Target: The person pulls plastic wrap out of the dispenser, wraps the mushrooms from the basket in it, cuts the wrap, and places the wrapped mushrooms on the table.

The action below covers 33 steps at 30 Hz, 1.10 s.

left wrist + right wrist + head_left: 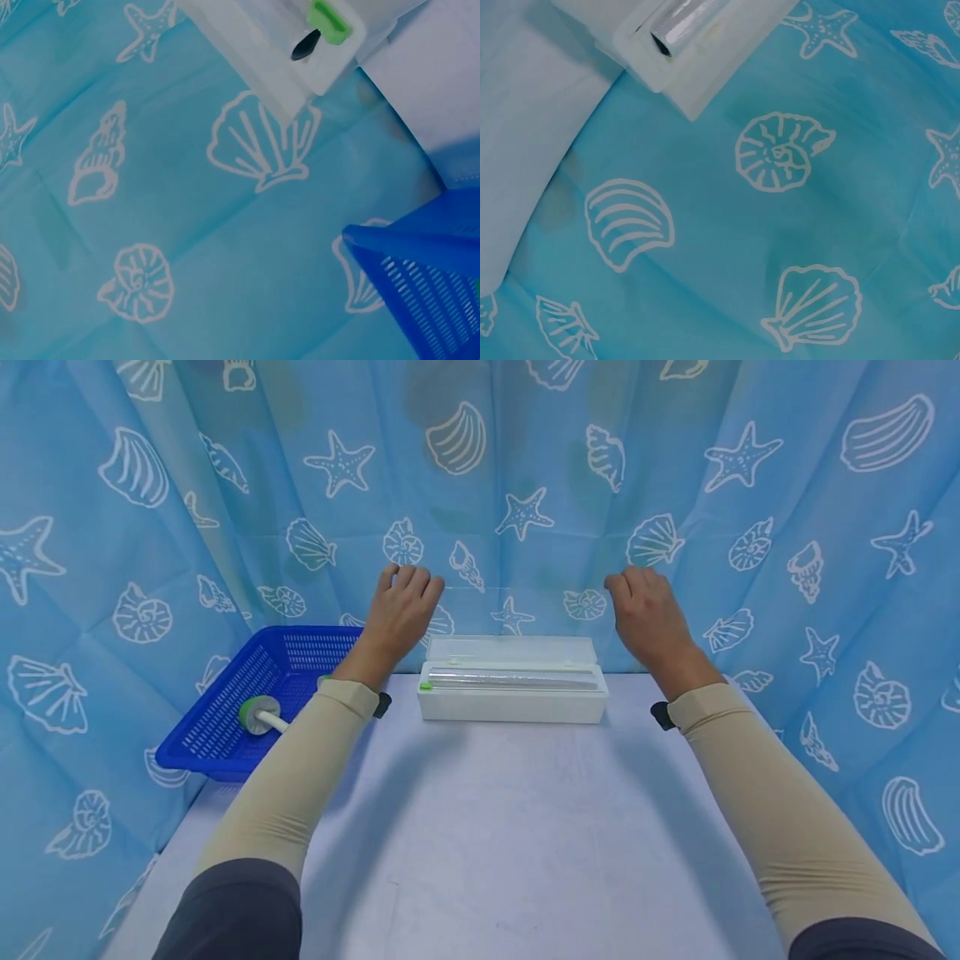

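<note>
A person's curled left grip (405,608) and right grip (647,610) hover above opposite ends of an open white box (513,707) on the table (540,835); whether they pinch anything is unclear.

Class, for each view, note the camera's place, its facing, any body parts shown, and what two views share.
Head: head-worn, forward and down at white box, blue basket and curtain; both arms, left grip and right grip show.
Left wrist: wrist-worn, facing curtain, basket and box's green-tabbed end; no body shows.
Right wrist: wrist-worn, facing curtain, table and box's other end; no body shows.
Both wrist views share box and curtain.
</note>
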Motion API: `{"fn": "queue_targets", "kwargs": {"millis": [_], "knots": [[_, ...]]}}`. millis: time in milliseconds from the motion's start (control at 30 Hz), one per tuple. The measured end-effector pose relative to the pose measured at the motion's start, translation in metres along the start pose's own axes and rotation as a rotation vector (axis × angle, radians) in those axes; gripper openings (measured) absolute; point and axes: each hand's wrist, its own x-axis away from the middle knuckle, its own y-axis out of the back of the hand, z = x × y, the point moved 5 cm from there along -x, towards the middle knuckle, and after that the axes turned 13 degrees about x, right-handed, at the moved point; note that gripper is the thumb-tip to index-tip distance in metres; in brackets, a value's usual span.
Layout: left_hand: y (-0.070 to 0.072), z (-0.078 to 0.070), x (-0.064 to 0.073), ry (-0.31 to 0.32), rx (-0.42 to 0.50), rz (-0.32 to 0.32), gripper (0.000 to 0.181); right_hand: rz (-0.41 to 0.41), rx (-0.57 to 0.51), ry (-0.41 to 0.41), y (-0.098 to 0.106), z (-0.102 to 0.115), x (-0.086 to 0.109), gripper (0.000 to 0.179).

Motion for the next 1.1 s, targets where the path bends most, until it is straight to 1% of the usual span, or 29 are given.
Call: {"fn": "queue_targets", "kwargs": {"millis": [200,433,567,700,967,1100], "knots": [[0.007,0.002,-0.002,-0.001,0.012,-0.02,0.02,-0.05,-0.023,0.0,0.008,-0.001,-0.008,0.011],[0.012,0.003,-0.004,-0.009,-0.035,-0.03,0.015,-0.043,-0.021,0.002,0.011,-0.002,-0.013,0.013],[0.015,0.003,-0.006,-0.011,-0.026,-0.038,0.016,-0.046,-0.019,-0.009,0.014,-0.004,-0.014,0.013],[0.02,0.002,-0.009,-0.021,-0.012,-0.072,0.016,-0.062,-0.004,-0.023,0.018,-0.006,-0.018,0.013],[0.031,0.002,-0.012,-0.031,-0.021,-0.134,0.014,-0.091,-0.008,-0.034,0.027,-0.008,-0.026,0.012],[0.037,0.002,-0.013,-0.033,-0.026,-0.166,0.015,-0.106,-0.013,-0.041,0.032,-0.009,-0.03,0.013]]}}
